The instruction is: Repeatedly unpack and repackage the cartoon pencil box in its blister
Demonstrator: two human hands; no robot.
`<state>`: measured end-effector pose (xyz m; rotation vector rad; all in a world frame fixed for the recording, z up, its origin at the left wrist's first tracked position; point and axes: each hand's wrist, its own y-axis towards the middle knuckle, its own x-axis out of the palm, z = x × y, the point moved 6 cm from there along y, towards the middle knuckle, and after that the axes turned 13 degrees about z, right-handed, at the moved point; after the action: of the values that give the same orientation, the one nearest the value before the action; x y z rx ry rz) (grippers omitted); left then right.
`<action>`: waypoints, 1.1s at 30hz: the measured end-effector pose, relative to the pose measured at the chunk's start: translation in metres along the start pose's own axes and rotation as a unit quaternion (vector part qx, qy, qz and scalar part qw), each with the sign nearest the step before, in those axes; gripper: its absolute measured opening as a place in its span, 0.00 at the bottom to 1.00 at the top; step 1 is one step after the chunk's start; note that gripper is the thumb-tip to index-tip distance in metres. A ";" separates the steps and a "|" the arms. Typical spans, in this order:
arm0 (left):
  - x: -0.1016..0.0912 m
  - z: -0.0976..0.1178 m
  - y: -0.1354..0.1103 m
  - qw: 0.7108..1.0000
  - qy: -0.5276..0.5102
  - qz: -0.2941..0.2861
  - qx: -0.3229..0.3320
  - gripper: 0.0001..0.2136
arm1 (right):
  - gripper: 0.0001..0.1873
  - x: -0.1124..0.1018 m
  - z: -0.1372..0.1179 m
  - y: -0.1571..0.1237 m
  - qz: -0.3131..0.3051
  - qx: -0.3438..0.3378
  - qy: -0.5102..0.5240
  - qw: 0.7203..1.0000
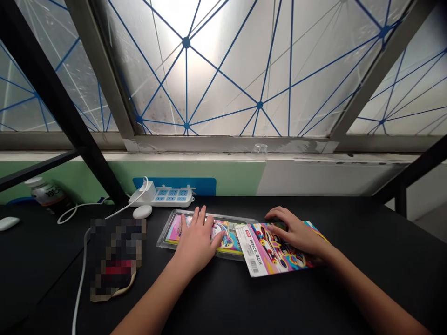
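Observation:
A clear plastic tray (162,238) holds a colourful cartoon pencil box (174,228) on the black desk. My left hand (197,237) lies flat over the pencil box, its fingers spread. To the right, a printed card (260,253) reading "PENCIL BOX" overlaps the tray's right end at a slant. My right hand (293,232) rests over the card's upper edge. The thumb is on the printed face and the fingers reach past the edge, with a gap between them. Part of the card is hidden under this hand and forearm.
A white power strip (174,196) with a plugged-in cable stands against the wall. Left of the tray are a round white object (142,212) and a blurred-out item (118,260). A jar (49,193) stands far left. A small clear cup (260,148) sits on the sill.

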<state>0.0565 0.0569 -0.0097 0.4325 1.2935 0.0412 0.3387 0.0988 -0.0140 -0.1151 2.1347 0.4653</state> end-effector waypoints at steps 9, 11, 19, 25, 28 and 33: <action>0.003 0.014 -0.006 0.998 -0.028 -0.023 0.044 0.21 | 0.20 0.008 0.008 -0.010 -0.007 0.078 0.022 0.997; 0.005 0.013 -0.006 0.998 -0.028 -0.024 0.042 0.21 | 0.19 0.003 0.019 -0.012 -0.009 0.097 0.020 0.995; 0.007 0.012 -0.005 0.998 -0.020 -0.026 0.047 0.21 | 0.20 -0.013 0.028 -0.018 0.028 0.126 0.001 0.992; 0.007 0.013 -0.006 0.999 -0.010 -0.027 0.041 0.21 | 0.23 -0.024 0.037 -0.019 0.055 0.133 -0.019 0.989; 0.006 0.013 -0.006 0.999 -0.013 -0.027 0.037 0.21 | 0.23 -0.027 0.040 -0.020 0.061 0.130 -0.026 0.989; 0.004 0.013 -0.005 0.999 -0.023 -0.022 0.029 0.21 | 0.23 -0.029 0.030 -0.022 0.083 0.128 -0.022 0.988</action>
<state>0.0692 0.0496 -0.0126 0.4519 1.2617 -0.0430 0.3844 0.0873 -0.0122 0.2186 2.1497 0.2833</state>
